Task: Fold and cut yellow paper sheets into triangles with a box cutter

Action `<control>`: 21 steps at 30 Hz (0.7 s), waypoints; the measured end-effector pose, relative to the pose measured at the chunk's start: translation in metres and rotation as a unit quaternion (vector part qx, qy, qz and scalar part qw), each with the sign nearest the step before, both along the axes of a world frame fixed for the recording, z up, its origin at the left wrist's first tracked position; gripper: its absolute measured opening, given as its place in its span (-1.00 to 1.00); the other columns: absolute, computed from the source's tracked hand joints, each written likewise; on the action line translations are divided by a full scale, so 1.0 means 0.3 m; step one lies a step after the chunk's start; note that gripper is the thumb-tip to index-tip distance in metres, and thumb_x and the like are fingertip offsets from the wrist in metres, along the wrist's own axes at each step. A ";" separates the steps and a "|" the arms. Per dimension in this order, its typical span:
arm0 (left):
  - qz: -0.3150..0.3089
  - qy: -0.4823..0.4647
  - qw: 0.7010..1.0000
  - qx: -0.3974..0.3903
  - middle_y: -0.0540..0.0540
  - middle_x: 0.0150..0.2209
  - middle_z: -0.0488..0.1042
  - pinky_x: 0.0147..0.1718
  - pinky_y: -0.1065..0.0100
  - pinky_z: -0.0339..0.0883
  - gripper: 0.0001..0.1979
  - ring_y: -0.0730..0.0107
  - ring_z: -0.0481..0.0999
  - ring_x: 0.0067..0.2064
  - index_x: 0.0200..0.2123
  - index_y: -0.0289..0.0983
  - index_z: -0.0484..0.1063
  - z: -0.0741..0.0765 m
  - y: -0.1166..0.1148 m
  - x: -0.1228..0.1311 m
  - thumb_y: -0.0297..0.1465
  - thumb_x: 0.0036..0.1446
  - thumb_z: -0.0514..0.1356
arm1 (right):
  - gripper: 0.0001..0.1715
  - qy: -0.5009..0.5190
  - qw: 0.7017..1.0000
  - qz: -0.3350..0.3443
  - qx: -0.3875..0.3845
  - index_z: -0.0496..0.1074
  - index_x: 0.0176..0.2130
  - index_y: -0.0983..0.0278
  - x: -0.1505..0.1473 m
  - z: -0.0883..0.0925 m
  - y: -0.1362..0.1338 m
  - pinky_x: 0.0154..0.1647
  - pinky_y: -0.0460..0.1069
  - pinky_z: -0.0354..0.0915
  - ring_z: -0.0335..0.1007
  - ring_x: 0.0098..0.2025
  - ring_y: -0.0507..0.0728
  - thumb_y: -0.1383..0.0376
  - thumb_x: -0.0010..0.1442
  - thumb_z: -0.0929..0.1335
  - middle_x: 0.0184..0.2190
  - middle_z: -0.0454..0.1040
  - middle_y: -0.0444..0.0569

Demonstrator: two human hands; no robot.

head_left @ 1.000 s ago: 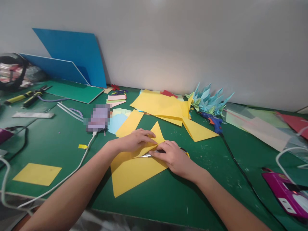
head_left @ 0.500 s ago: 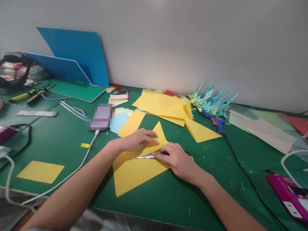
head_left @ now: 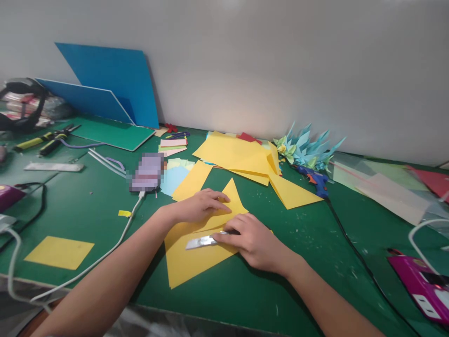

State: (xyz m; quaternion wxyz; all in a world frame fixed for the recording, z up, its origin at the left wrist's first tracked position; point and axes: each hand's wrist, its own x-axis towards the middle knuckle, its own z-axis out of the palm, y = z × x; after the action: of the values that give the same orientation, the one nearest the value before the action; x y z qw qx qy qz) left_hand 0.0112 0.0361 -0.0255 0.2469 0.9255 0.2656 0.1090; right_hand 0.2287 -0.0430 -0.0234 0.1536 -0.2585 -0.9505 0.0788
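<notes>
Behind, grey wall (head_left: pixel 245 70); below, green table (head_left: pixel 291 295); left hand (head_left: pixel 200 205) spreads on paper (head_left: pixel 203 260); right hand (head_left: pixel 254 241) grips metal tool (head_left: pixel 199 242).

This looks like a papercraft workshop. The green bench (head_left: pixel 298 285) is scuffed and flecked with pale marks. Along its back edge stand blue boards (head_left: pixel 119 75) against the wall (head_left: pixel 238 65), a pile of yellow paper (head_left: pixel 231 152) and a cluster of folded blue paper leaves (head_left: pixel 307 145). A corded glue gun (head_left: pixel 317 181) lies in front of the leaves, yellow-and-black pliers (head_left: pixel 52 144) toward the back left, and a broad-bladed knife (head_left: pixel 200 241) over yellow sheets near the front edge.
</notes>
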 end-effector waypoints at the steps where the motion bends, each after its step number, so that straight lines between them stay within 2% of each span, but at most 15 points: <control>1: -0.002 -0.002 1.000 -0.003 -0.11 0.13 0.35 0.07 0.15 0.18 -0.62 0.21 0.30 0.12 -0.02 -0.14 0.46 0.003 -0.002 -0.001 -0.49 0.28 -0.08 | -0.59 0.010 1.000 0.009 -0.008 0.40 0.04 0.18 0.024 0.006 0.003 -0.20 0.05 0.19 0.28 -0.19 0.16 0.41 0.28 0.17 -0.24 0.44 0.04; 2: -0.002 -0.004 1.000 -0.007 -0.12 0.12 0.36 0.07 0.16 0.18 -0.62 0.22 0.30 0.12 -0.01 -0.16 0.45 0.008 -0.004 -0.002 -0.49 0.28 -0.09 | -0.58 0.030 1.000 0.004 -0.005 0.39 0.05 0.18 0.052 0.011 0.007 -0.20 0.06 0.21 0.29 -0.20 0.15 0.41 0.27 0.17 -0.22 0.43 0.05; 4: 0.007 -0.006 1.000 -0.018 -0.16 0.10 0.37 0.07 0.17 0.17 -0.63 0.22 0.31 0.10 0.00 -0.20 0.43 0.023 -0.010 0.000 -0.45 0.30 -0.10 | -0.54 0.081 0.995 -0.046 0.022 0.36 0.08 0.16 0.107 0.017 0.019 -0.18 0.08 0.23 0.30 -0.16 0.17 0.42 0.27 0.16 -0.19 0.42 0.06; 8: 0.049 0.016 0.998 -0.036 -0.19 0.07 0.34 0.07 0.15 0.17 -0.64 0.15 0.30 0.09 0.02 -0.23 0.38 0.055 -0.035 0.016 -0.21 0.28 -0.01 | -0.56 0.108 0.957 -0.255 0.090 0.33 0.12 0.17 0.179 0.004 0.049 -0.24 0.12 0.27 0.31 -0.20 0.23 0.36 0.30 0.16 -0.23 0.40 0.09; 10: 0.076 0.034 0.996 -0.029 -0.22 0.08 0.29 0.06 0.09 0.17 -0.47 0.05 0.25 0.11 0.08 -0.23 0.30 0.062 -0.052 0.026 -0.05 0.14 0.12 | -0.58 0.082 0.938 -0.323 0.096 0.36 0.09 0.22 0.189 -0.012 0.059 -0.30 0.10 0.29 0.33 -0.22 0.25 0.34 0.30 0.16 -0.25 0.40 0.11; 12: 0.118 0.055 0.991 -0.006 -0.27 0.11 0.23 0.08 -0.01 0.13 -0.21 -0.08 0.18 0.13 0.16 -0.25 0.19 0.061 -0.067 0.036 0.07 -0.05 0.22 | -0.60 0.045 0.934 -0.344 0.081 0.38 0.06 0.24 0.188 -0.027 0.062 -0.37 0.07 0.29 0.35 -0.25 0.25 0.33 0.28 0.18 -0.26 0.41 0.11; 14: 0.152 0.073 0.986 0.012 -0.32 0.15 0.17 0.10 -0.11 0.04 -0.05 -0.18 0.10 0.16 0.22 -0.25 0.07 0.057 -0.078 0.044 0.11 -0.15 0.25 | -0.62 0.017 0.935 -0.350 0.062 0.40 0.03 0.24 0.180 -0.036 0.061 -0.42 0.04 0.29 0.37 -0.27 0.23 0.34 0.27 0.19 -0.26 0.42 0.09; 17: 0.163 0.079 0.983 0.009 -0.31 0.19 0.14 0.12 -0.15 -0.04 -0.04 -0.21 0.06 0.19 0.26 -0.21 -0.03 0.059 -0.088 0.051 0.05 -0.11 0.27 | -0.65 0.004 0.933 -0.355 0.048 0.42 0.00 0.22 0.167 -0.037 0.057 -0.45 0.01 0.28 0.39 -0.27 0.21 0.31 0.27 0.21 -0.26 0.44 0.06; 21: 0.160 0.059 0.984 -0.054 -0.25 0.14 0.22 0.09 -0.04 0.07 -0.08 -0.10 0.13 0.17 0.27 -0.19 -0.09 0.078 -0.100 0.058 -0.15 -0.07 0.31 | -0.65 0.011 0.934 -0.356 0.023 0.44 -0.02 0.21 0.157 -0.029 0.055 -0.35 0.03 0.33 0.40 -0.23 0.21 0.24 0.28 0.21 -0.25 0.46 0.05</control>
State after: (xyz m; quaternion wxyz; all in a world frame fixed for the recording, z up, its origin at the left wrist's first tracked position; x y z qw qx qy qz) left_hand 0.0287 0.0062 -0.0020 0.2601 0.8612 0.4297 0.0777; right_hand 0.2759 -0.0264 -0.0321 0.1880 -0.5758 -0.7957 0.0003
